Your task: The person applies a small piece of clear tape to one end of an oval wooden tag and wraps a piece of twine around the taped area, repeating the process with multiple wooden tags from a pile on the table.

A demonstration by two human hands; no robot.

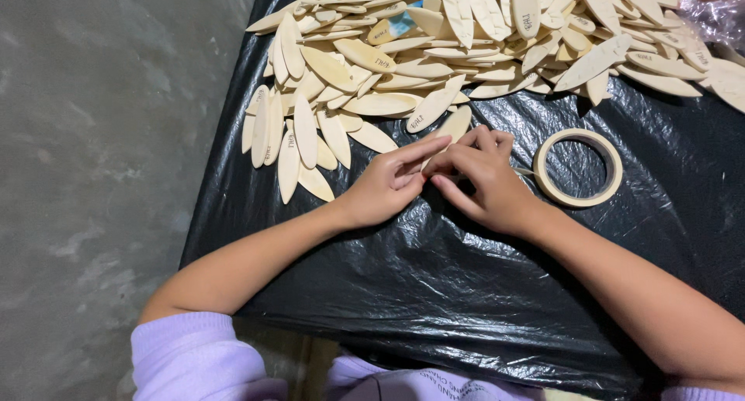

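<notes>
Both my hands meet over one leaf-shaped wooden piece on black plastic sheeting.

Nearest me, the crinkled, glossy black plastic sheet [434, 292] lies bare under my forearms, with open room there. My left hand [388, 182] and right hand [485, 180] touch, fingers pinched narrow around a pale wooden piece [454, 126] whose tip shows just above them. Just right of my right hand lies a roll of masking tape [578, 167], flat, a strip leading toward my fingers. Beyond, a heap of smooth, pointed-oval wooden pieces [481, 36] crowds the far edge. Grey concrete floor [93, 153] drops off left of the sheet.
</notes>
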